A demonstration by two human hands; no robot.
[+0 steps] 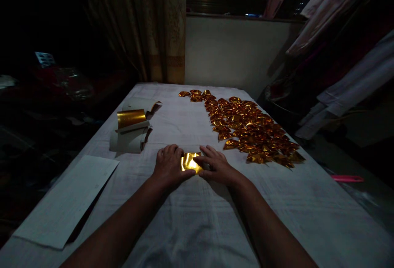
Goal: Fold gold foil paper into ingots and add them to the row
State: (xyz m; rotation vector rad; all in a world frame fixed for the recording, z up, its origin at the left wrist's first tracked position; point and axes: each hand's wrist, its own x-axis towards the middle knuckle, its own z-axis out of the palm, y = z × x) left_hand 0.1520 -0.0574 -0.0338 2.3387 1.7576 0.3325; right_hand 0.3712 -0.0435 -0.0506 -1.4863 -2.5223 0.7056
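A small sheet of shiny gold foil paper point(188, 162) lies on the white cloth between my two hands. My left hand point(168, 165) grips its left side, the thumb along the near edge and the fingers curled at the far left. From the right, my right hand point(217, 167) holds the sheet, its thumb at the near right corner and its index finger reaching over the top. Folded gold foil pieces point(246, 126) spread in a large group on the right half of the table. Curled sheets of gold foil paper with pale backs point(131, 116) rest at the left.
A flat white sheet point(70, 198) lies at the table's left edge. The white cloth point(191, 218) covers the tabletop. Behind it stand a curtain point(163, 26) and a pale wall point(230, 50). Clothes point(353, 83) hang at the right, near a pink strip-like object point(347, 178).
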